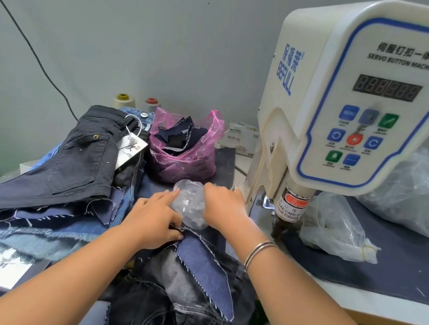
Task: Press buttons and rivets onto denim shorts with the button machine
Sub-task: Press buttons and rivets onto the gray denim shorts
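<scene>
We start w/ the button machine (361,101), a big cream plastic housing w/ blue trim and a keypad, standing at the right of the table (382,296); its press head (287,215) hangs over a dark blue cloth mat just right of our hands. Left of us a stack of denim shorts (82,148) lies flat, dark stiff twill on top w/ a paper hang tag, paler frayed pieces under it. More washed grey-black denim shorts (180,310) bunch in our lap area, a navy denim scrap w/ white stitched edges lying across them, its long axis running from the left hand down toward lower right. Behind sits a pink plastic bag (185,146) of dark fabric offcuts, soft and crinkled; clear bags (336,230) slump right of the press head. Between our hands is a small clear plastic bag (190,206), glossy and rumpled, prob the buttons or rivets, contents too blurred to tell. Left hand (154,220): forefinger stretched to touch the bag, lower fingers curled and pinching the scrap's edge. Right hand (223,205): fingers bent down over the bag's far side, seemingly gripping it; fingertips hidden. The bag lies left of the press head, the right hand nearer the machine, so we judge that hand will carry hardware rightward
</scene>
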Demonstrator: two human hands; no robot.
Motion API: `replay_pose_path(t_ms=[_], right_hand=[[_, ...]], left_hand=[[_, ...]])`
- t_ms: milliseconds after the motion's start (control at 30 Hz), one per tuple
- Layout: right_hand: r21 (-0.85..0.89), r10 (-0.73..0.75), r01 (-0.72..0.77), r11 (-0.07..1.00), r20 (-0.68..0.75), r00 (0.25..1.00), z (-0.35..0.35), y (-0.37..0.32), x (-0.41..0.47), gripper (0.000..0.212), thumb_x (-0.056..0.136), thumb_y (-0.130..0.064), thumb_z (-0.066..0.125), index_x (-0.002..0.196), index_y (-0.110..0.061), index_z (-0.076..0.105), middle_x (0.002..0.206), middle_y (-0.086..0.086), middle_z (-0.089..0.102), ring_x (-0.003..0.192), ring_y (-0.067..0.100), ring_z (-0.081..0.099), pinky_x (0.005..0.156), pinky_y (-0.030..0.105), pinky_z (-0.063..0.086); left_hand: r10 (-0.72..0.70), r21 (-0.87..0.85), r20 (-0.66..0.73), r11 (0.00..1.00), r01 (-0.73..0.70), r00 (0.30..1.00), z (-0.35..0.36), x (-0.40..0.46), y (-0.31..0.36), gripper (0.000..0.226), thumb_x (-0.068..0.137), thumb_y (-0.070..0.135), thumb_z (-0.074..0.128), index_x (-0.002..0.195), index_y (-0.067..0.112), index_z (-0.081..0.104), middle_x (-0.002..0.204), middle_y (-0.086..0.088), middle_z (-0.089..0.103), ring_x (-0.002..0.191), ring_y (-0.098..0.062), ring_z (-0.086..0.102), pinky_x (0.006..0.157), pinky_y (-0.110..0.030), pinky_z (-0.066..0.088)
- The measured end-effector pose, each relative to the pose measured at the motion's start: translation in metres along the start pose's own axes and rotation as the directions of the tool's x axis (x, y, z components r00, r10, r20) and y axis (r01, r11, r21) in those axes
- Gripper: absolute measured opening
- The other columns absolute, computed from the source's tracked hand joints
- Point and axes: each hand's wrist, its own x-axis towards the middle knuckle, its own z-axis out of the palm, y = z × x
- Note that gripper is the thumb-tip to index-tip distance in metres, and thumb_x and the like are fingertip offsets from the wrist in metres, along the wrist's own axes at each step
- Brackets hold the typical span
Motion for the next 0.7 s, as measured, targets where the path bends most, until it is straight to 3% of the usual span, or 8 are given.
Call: replay_pose_path(t_ms=[100,200,300,367,567,700], right_hand=[[0.111,0.110,-0.082,0.990,-0.274,0.956,-0.007,0.003,0.000,0.030,0.089,-0.003,0.050,0.119,-0.010,0.048,0.114,0.011,0.058,0.103,0.033,0.061,0.077,0.038,0.045],[0.165,0.179,-0.116,0.979,-0.447,0.877,-0.014,0.012,0.006,0.047,0.087,0.002,0.053,0.130,-0.014,0.044,0.115,0.012,0.053,0.098,0.033,0.060,0.070,0.037,0.045],[0.029,0.167,-0.165,0.986,-0.253,0.953,-0.001,0.006,0.010,0.057,0.089,-0.014,0.057,0.141,-0.018,0.033,0.134,0.016,0.042,0.119,0.035,0.047,0.090,0.043,0.044],[-0.057,0.201,-0.208,0.976,-0.116,0.973,0.014,0.000,0.012,0.050,0.090,-0.019,0.053,0.137,-0.017,0.037,0.136,0.016,0.038,0.123,0.035,0.040,0.096,0.042,0.039],[-0.096,0.188,-0.198,0.976,-0.104,0.977,0.029,-0.003,0.033,0.040,0.096,-0.018,0.043,0.136,-0.012,0.039,0.134,0.017,0.040,0.123,0.034,0.039,0.097,0.040,0.038],[-0.128,0.150,-0.160,0.979,-0.091,0.985,0.029,0.006,0.049,0.047,0.099,-0.019,0.038,0.144,-0.013,0.030,0.144,0.016,0.035,0.133,0.033,0.032,0.106,0.041,0.034]], left_hand=[[0.049,0.031,-0.020,0.998,-0.048,0.999,-0.002,0.001,0.001,0.022,0.085,0.053,0.062,0.096,0.035,0.069,0.161,0.006,-0.015,0.148,-0.020,-0.007,0.114,-0.043,0.015],[0.067,0.040,-0.058,0.997,-0.065,0.996,-0.007,0.001,0.001,0.019,0.086,0.051,0.062,0.093,0.034,0.069,0.161,0.005,-0.018,0.148,-0.021,-0.012,0.115,-0.042,0.013],[0.076,0.068,-0.084,0.995,-0.070,0.994,-0.009,0.007,0.002,0.019,0.087,0.051,0.061,0.093,0.034,0.068,0.161,0.004,-0.016,0.148,-0.022,-0.012,0.116,-0.043,0.013],[0.071,0.065,-0.070,0.996,-0.066,0.995,-0.007,0.012,0.002,0.018,0.088,0.051,0.060,0.094,0.035,0.067,0.161,0.004,-0.016,0.149,-0.021,-0.012,0.116,-0.044,0.014],[0.094,-0.002,-0.060,0.996,-0.094,0.994,0.000,0.024,0.000,0.021,0.090,0.046,0.060,0.099,0.030,0.068,0.162,0.005,-0.006,0.150,-0.016,0.002,0.112,-0.038,0.027],[0.215,0.042,-0.026,0.976,-0.214,0.976,-0.002,0.031,-0.004,0.023,0.092,0.047,0.057,0.099,0.027,0.067,0.162,0.007,-0.003,0.149,-0.013,-0.004,0.115,-0.036,0.017]])
